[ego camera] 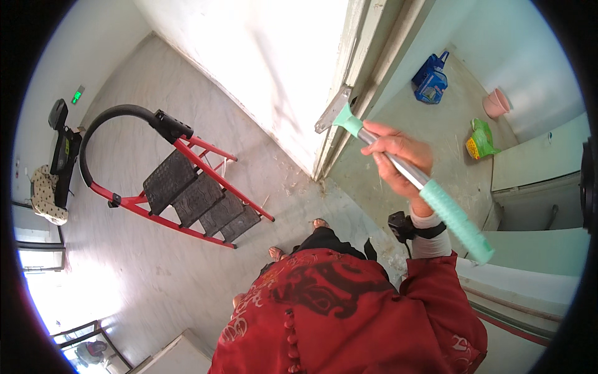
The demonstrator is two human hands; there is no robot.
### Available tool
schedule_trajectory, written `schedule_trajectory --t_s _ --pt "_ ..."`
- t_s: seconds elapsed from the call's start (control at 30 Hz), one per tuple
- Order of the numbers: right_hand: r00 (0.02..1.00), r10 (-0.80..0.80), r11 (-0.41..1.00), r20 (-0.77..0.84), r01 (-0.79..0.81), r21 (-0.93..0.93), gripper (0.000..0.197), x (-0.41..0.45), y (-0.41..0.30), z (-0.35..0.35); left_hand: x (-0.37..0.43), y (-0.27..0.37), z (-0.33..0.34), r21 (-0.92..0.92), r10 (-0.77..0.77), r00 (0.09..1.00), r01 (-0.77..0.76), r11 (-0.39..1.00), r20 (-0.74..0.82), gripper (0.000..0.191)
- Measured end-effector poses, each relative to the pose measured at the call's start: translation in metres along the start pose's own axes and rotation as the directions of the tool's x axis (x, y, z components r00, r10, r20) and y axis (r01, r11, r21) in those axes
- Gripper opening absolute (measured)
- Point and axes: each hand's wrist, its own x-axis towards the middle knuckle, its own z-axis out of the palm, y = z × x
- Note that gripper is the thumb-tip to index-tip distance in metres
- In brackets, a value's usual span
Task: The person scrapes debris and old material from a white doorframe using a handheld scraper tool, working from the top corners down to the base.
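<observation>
My right hand (402,154) is wrapped around the metal shaft of a long-handled scraper (413,173). Its mint-green grip (455,219) sticks out past my wrist. The scraper's flat metal blade (334,108) lies over the pale, worn door frame (348,89) in this view; whether it touches is hard to tell. Beside the frame runs a brightly lit white wall (261,61). A dark strap with a small black device (401,226) sits on my right wrist. My left hand is out of view.
A red folding step ladder (201,159) with black treads stands to the left. Scraped bits litter the floor (289,180) near the wall corner. Through the doorway are a blue bag (430,86), a pink bucket (496,104) and a green-yellow bag (482,139). Black equipment (65,149) stands far left.
</observation>
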Motion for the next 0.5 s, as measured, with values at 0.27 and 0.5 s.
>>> schedule_trajectory --t_s 0.27,0.5 --pt "0.996 0.084 0.91 0.042 -0.06 -0.41 0.03 -0.065 0.025 0.041 -0.025 0.115 -0.087 -0.271 0.156 0.987 -0.139 0.953 0.043 0.02" --pt "0.953 0.302 0.937 -0.021 -0.301 -0.176 0.029 -0.084 0.025 0.048 -0.038 0.213 -0.176 -0.746 0.145 0.988 -0.066 0.663 0.042 0.014"
